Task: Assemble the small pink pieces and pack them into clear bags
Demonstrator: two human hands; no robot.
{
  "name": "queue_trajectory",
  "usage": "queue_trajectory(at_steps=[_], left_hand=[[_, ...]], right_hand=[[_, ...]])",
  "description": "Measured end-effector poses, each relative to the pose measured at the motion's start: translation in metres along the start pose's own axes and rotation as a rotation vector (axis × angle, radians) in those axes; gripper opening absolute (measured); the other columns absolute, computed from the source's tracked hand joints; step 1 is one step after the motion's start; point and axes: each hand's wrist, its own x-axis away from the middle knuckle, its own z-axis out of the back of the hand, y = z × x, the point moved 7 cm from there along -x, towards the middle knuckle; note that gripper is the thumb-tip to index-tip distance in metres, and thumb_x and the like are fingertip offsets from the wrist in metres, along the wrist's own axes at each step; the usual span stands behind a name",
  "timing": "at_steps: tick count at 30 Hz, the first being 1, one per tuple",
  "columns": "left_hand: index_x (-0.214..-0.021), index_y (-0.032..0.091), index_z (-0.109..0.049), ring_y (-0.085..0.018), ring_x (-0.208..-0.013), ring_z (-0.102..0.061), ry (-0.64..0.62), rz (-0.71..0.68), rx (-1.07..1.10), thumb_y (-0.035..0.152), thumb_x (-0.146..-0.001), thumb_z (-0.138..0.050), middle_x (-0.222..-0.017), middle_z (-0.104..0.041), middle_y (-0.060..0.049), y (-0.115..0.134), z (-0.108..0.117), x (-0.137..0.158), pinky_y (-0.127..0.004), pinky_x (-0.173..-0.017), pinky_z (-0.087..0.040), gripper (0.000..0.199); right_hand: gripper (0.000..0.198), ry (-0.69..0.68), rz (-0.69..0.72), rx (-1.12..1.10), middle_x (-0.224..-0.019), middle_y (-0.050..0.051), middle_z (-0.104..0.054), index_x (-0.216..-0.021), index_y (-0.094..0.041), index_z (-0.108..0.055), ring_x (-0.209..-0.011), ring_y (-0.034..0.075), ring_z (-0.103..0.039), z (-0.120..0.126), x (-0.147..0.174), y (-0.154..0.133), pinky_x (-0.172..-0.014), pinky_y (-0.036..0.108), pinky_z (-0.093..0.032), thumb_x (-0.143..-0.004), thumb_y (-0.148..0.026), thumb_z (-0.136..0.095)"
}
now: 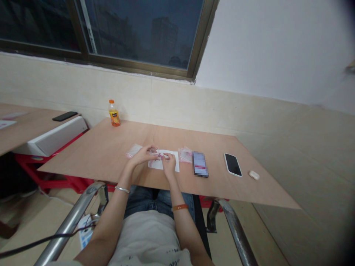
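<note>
Over a white sheet of paper (174,167), my left hand (144,154) and my right hand (169,162) come together, fingertips almost meeting. Both are closed in a pinch around something small with pinkish-purple marks, too small to name. Part of it looks clear, like thin plastic. Left of the paper, partly behind my left hand, lie clear plastic bags (134,150) with pink edges. More clear bags with pink marks (185,154) rest close to the paper's right side.
Right of the bags lie a phone with a blurred screen (200,164), a white-edged phone (233,164) and a small white case (254,175). An orange juice bottle (114,113) stands at the back left. Metal armrests (235,231) flank me below the wooden tabletop (216,142).
</note>
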Motion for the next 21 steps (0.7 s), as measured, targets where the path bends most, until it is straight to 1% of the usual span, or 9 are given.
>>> queue_trajectory(at_steps=[2,4,10,14,18,21], left_hand=[[-0.092,0.014,-0.06,-0.02,-0.087,-0.059,0.022,0.014,-0.009,0.038,-0.059,-0.071,-0.091,-0.065,-0.007,0.001,0.003,0.001,-0.034,-0.082,-0.047,0.043],[-0.093,0.014,-0.06,-0.02,-0.087,-0.059,0.041,0.032,-0.012,0.039,-0.059,-0.071,-0.091,-0.065,-0.007,0.003,0.005,0.002,-0.035,-0.082,-0.047,0.043],[-0.091,0.014,-0.06,-0.021,-0.088,-0.059,0.033,0.034,0.004,0.038,-0.06,-0.071,-0.092,-0.064,-0.008,0.006,0.008,0.004,-0.036,-0.084,-0.046,0.041],[-0.089,0.014,-0.06,-0.02,-0.087,-0.059,0.064,0.027,0.015,0.038,-0.059,-0.071,-0.09,-0.064,-0.007,0.007,0.011,0.005,-0.036,-0.084,-0.046,0.04],[-0.088,0.014,-0.059,-0.019,-0.085,-0.059,0.07,0.031,0.024,0.038,-0.059,-0.071,-0.09,-0.064,-0.006,0.008,0.012,0.005,-0.036,-0.083,-0.047,0.04],[-0.087,0.014,-0.059,-0.019,-0.085,-0.059,0.07,0.024,0.01,0.038,-0.059,-0.072,-0.09,-0.064,-0.006,0.008,0.012,0.005,-0.036,-0.083,-0.047,0.039]], right_hand=[[0.016,-0.065,-0.004,0.068,-0.083,0.008,-0.061,-0.082,-0.014,-0.064,-0.075,0.017,-0.054,-0.009,0.004,0.009,-0.07,0.028,-0.044,-0.076,-0.019,-0.05],[0.017,-0.117,0.003,0.118,-0.083,0.007,-0.06,-0.084,-0.015,-0.065,-0.076,0.017,-0.054,-0.016,0.008,0.012,-0.071,0.028,-0.044,-0.076,-0.018,-0.05],[0.02,-0.207,0.058,0.247,-0.087,0.008,-0.057,-0.093,-0.016,-0.066,-0.081,0.019,-0.054,-0.021,0.015,-0.004,-0.075,0.03,-0.044,-0.078,-0.02,-0.053],[0.021,-0.261,0.126,0.293,-0.088,0.007,-0.056,-0.095,-0.02,-0.067,-0.083,0.019,-0.053,-0.024,0.019,-0.014,-0.077,0.03,-0.043,-0.077,-0.02,-0.057],[0.021,-0.295,0.149,0.328,-0.09,0.008,-0.058,-0.096,-0.021,-0.068,-0.084,0.021,-0.053,-0.025,0.022,-0.018,-0.077,0.031,-0.042,-0.078,-0.022,-0.057],[0.022,-0.296,0.16,0.338,-0.089,0.008,-0.058,-0.097,-0.021,-0.068,-0.084,0.021,-0.052,-0.025,0.022,-0.02,-0.077,0.031,-0.042,-0.077,-0.024,-0.059]])
